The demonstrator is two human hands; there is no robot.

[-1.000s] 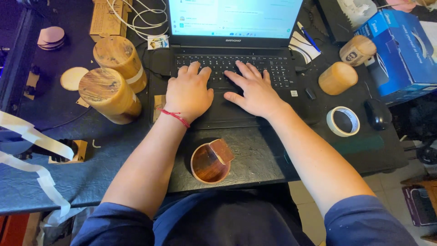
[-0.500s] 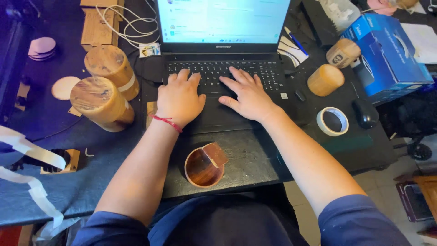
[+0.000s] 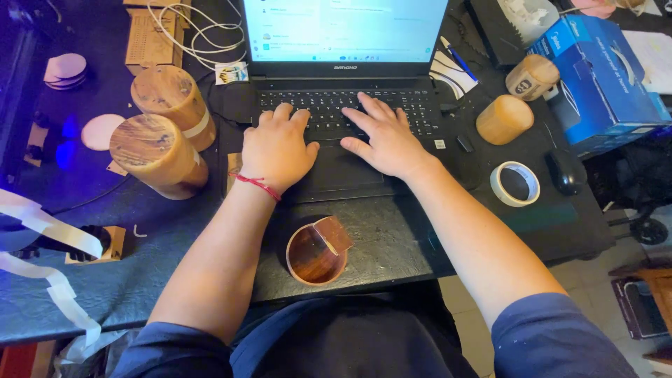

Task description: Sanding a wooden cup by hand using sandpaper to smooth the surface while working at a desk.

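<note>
Two hands rest spread on one black laptop (image 3: pixel 329 126) at the desk's middle: left hand (image 3: pixel 276 150), right hand (image 3: pixel 385 140), fingers apart, gripping nothing. Four wooden cylinders flank them; wooden bowl (image 3: pixel 316 253) sits at the near edge.

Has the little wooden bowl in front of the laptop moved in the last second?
No. The wooden bowl sits at the same spot by the desk edge, below the laptop.

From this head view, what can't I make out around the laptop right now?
- Keys under the left hand and right hand: covered by the hands.
- Laptop screen: top cut off by the frame edge, text too small.
- Wooden bowl bottom: partly hidden by a small wooden block.
</note>
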